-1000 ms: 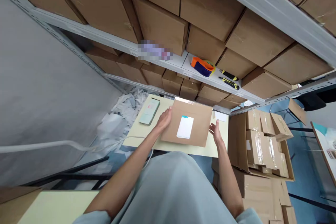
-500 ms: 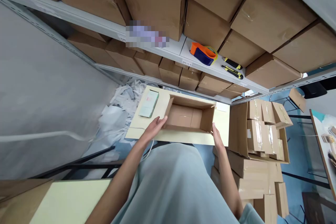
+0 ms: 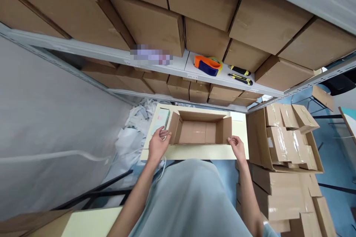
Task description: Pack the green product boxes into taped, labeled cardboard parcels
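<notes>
An open-topped brown cardboard box (image 3: 198,126) sits on the pale yellow tabletop (image 3: 200,152) in front of me, with nothing inside it. Its short side flaps lean outward. At the left flap, my left hand (image 3: 159,143) has its fingers curled, with the thumb against the flap's edge. My right hand (image 3: 237,147) pinches the near corner of the right flap between thumb and fingers. Just beyond my left hand lies a flat pale green box (image 3: 162,117), partly covered by the fingers.
Shelving (image 3: 178,66) full of cardboard boxes rises behind the table. On it lie an orange and blue tape dispenser (image 3: 208,66) and two yellow-black utility knives (image 3: 240,79). A large carton (image 3: 260,140) of taped boxes stands right. White scraps (image 3: 130,129) heap left; a cable (image 3: 164,164) hangs by the table.
The box's side flaps have swung outward. My hands have gone from lying against the box's sides to curled fingers at the flaps. The view has tilted upward.
</notes>
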Tool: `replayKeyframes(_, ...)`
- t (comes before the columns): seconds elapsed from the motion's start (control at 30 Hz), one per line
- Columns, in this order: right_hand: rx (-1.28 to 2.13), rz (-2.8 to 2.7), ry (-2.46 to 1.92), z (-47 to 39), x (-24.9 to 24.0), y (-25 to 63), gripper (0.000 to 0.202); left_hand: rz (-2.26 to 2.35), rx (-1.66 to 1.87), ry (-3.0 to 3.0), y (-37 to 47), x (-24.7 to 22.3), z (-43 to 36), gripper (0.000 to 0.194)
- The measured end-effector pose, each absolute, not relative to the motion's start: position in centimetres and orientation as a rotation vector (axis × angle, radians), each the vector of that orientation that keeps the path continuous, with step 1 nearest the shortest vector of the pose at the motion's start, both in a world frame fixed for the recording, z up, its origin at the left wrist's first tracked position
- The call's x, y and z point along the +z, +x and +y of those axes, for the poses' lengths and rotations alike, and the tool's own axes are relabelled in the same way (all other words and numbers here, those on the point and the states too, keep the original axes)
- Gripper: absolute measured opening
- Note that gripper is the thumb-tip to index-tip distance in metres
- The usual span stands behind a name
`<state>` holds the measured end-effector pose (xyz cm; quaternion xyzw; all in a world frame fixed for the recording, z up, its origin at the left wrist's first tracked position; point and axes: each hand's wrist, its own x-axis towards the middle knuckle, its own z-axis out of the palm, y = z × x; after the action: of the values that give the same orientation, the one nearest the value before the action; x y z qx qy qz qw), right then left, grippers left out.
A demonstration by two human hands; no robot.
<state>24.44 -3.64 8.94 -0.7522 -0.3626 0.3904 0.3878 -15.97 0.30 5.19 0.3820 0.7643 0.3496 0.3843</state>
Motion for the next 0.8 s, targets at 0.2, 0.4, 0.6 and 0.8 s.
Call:
replayKeyframes(0.2, 1.036, -1.006, -1.888, -3.3, 8.3, 25.3, 0.068, 2.119, 0.852, 1.069, -16.3, 5.7, -0.5, 0.052)
replayKeyframes(0.4, 1.043, -1.281, -1.916, -2.0, 7.7, 25.2, 0.062, 2.195, 0.891, 1.068, -13.8, 7.0, -1.6, 0.048)
replayKeyframes(0.6, 0.949, -1.388, -1.879, -3.3, 9.0, 24.6, 0.055, 2.242, 0.718, 1.151, -12.9, 10.0, -2.0, 0.042)
replayKeyframes(0.8, 0.862, -1.393, -1.895, -8.7, 10.7, 23.5, 0.053, 2.168, 0.756, 1.212, -12.7, 12.5, -4.8, 0.041)
